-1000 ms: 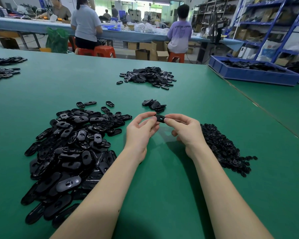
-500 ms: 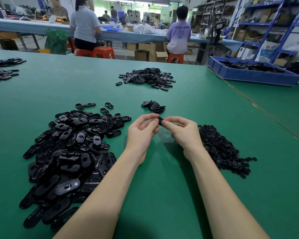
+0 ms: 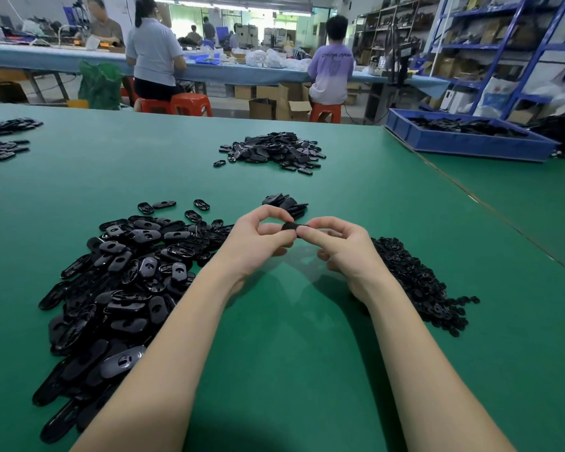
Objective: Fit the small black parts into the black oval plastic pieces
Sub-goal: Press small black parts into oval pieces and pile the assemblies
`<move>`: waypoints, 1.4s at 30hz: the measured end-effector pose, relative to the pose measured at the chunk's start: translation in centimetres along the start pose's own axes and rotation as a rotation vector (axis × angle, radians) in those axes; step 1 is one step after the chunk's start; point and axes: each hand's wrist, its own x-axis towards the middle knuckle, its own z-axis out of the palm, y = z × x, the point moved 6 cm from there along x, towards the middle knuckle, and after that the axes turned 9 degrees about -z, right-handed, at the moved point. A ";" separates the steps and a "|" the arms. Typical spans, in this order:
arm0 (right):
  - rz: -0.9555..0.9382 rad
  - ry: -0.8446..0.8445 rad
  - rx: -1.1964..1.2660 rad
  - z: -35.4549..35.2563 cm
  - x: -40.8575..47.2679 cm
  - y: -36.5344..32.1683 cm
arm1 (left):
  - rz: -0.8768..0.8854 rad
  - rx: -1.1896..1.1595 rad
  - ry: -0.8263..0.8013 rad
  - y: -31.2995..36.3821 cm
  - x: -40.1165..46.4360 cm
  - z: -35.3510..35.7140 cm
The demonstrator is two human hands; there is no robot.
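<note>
Above a green table (image 3: 291, 353), the left hand (image 3: 258, 243) and right hand (image 3: 343, 249) pinch one black oval piece (image 3: 292, 227) between thumbs and fingertips. Oval pieces (image 3: 111, 288) are heaped at nine o'clock, small black parts (image 3: 418, 282) at three, another pile (image 3: 274, 151) at twelve.

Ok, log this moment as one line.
left hand + right hand: both pinch oval piece | above green table | fitting underway

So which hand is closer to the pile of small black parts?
Right. The right hand sits just beside the pile of small black parts, its wrist close to the pile's edge. The left hand is farther off, on the right hand's other side.
</note>
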 end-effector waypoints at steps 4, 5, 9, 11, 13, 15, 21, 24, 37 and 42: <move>-0.050 -0.072 -0.063 0.2 -0.1 -0.6 | -0.024 0.054 0.023 0.1 -0.1 -0.5; -0.063 -0.083 -0.073 0.2 -0.2 -0.8 | -0.024 0.065 0.021 0.1 -0.2 -0.6; -0.098 -0.058 -0.096 0.3 -0.2 -1.2 | -0.018 0.124 0.028 0.1 -0.4 -0.6; -0.099 -0.058 -0.104 0.3 -0.2 -1.3 | -0.017 0.131 0.036 0.2 -0.4 -0.5; -0.100 -0.062 -0.112 0.3 -0.2 -1.2 | -0.020 0.132 0.040 0.1 -0.3 -0.5; -0.102 -0.072 -0.132 0.4 -0.2 -1.1 | -0.024 0.121 0.035 0.0 -0.3 -0.6; -0.117 -0.072 -0.131 0.7 -0.1 -0.8 | -0.031 0.031 0.012 -0.4 -0.2 -0.6; -0.112 -0.056 -0.132 0.6 0.1 -0.5 | -0.040 0.032 0.018 -0.6 -0.1 -0.6; -0.118 -0.001 -0.201 0.6 0.3 0.4 | -0.051 0.130 0.109 -1.3 0.3 -0.3; -0.107 -0.001 -0.086 0.5 0.2 0.3 | 0.033 0.131 0.041 -0.5 0.1 -0.6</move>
